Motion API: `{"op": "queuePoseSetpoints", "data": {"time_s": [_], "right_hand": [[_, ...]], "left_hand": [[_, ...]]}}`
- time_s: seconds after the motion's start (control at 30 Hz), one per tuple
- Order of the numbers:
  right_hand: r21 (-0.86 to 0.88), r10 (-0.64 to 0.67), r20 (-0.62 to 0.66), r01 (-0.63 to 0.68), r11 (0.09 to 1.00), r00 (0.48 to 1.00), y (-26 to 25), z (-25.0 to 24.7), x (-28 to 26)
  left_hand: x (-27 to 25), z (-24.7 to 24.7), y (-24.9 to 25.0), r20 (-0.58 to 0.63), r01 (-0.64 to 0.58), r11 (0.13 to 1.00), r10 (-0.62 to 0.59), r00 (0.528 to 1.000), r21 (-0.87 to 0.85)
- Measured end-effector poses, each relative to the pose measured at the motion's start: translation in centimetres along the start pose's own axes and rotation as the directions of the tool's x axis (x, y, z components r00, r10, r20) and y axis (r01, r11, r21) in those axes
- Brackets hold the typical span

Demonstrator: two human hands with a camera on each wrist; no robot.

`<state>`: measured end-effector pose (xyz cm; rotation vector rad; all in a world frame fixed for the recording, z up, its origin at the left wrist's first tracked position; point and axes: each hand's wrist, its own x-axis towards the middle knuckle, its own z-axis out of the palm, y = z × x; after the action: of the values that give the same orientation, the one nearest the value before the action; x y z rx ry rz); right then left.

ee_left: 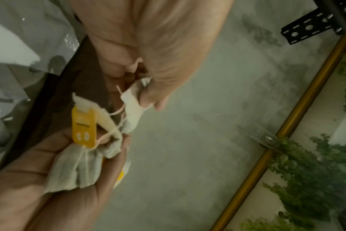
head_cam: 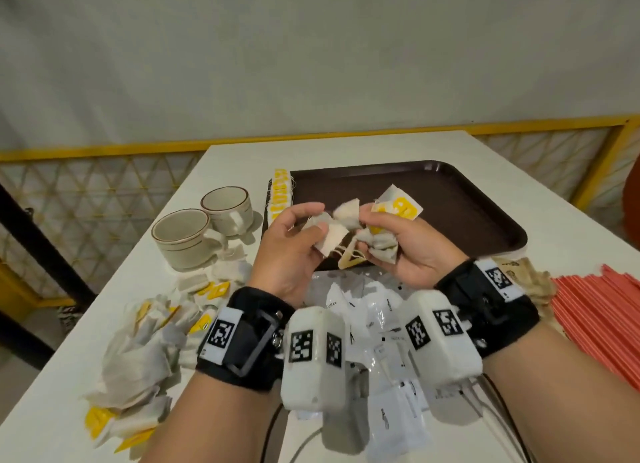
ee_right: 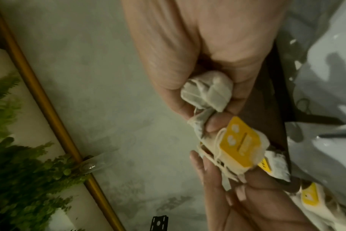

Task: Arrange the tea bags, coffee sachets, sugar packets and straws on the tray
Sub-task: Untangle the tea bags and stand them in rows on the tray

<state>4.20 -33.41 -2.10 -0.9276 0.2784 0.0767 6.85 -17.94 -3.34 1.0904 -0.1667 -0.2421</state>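
Both hands hover over the near edge of the dark brown tray [head_cam: 450,202]. Between them is a tangled bunch of tea bags [head_cam: 346,213] with strings and yellow tags [head_cam: 398,210]. My left hand [head_cam: 320,220] pinches one pale bag [ee_left: 131,101] at the bunch's left end. My right hand [head_cam: 367,228] grips the crumpled rest [ee_right: 207,92], and strings join the two sides. A row of tea bags [head_cam: 281,195] lies along the tray's left edge. The rest of the tray floor is bare.
Two beige cups [head_cam: 183,234] stand left of the tray. A loose heap of tea bags [head_cam: 145,341] covers the table's near left. White coffee sachets [head_cam: 363,310] lie under my wrists, with brown packets [head_cam: 519,275] and red straws [head_cam: 595,310] to the right.
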Motion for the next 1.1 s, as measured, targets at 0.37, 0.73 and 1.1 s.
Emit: {"op": "queuePoseSetpoints", "data": {"time_s": [0.37,0.73,1.1], "right_hand": [[0.139,-0.067,0.071,0.056,0.989,0.995,-0.7,-1.9,-1.9],[0.095,-0.032,0.056,0.026,0.995,0.998,-0.8,-0.9,-0.9],[0.115,0.043,0.039,-0.047,0.992,0.998,1.1,-1.0,-2.2]], "left_hand": [[-0.4,0.7,-0.1,0.136,0.030,0.983,-0.055,0.989,0.182],[0.8,-0.2,-0.9,0.027,-0.117,0.921,0.115,0.993,0.371],[-0.7,0.0,-1.5,0.155,-0.387,0.784,0.359,0.920,0.485]]}}
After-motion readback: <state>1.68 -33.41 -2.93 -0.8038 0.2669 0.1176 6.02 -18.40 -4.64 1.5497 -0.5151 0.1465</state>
